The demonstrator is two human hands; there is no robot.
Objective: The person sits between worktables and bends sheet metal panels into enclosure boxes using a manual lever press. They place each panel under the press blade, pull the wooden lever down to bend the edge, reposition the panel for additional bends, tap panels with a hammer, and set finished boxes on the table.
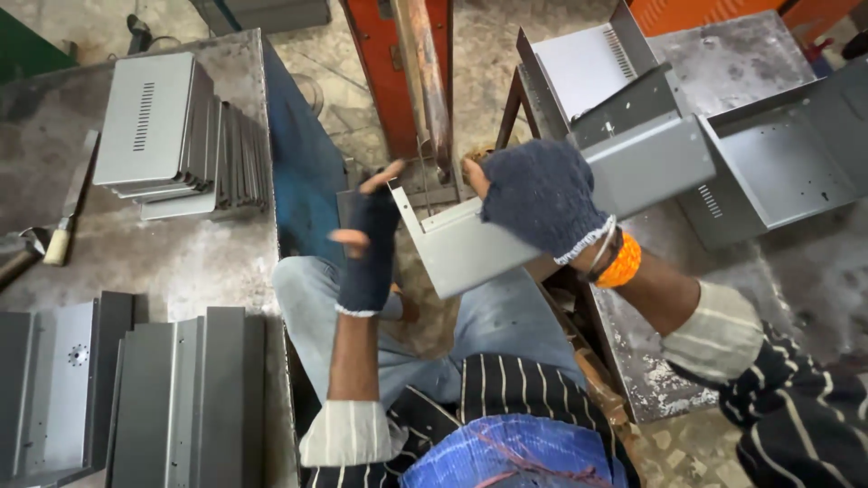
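Seemingly gripped, bent grey sheet-metal panel (pixel 506 226), knit-gloved right hand (pixel 541 197)

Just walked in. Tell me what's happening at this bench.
A seated person in fingerless gloves is handling a bent grey metal panel over their lap. The right hand grips it from above; the left hand is open at its left edge, fingers spread, and contact cannot be told. On the left table sit a stack of vented covers, more grey panels and a hammer. On the right table lie open metal boxes.
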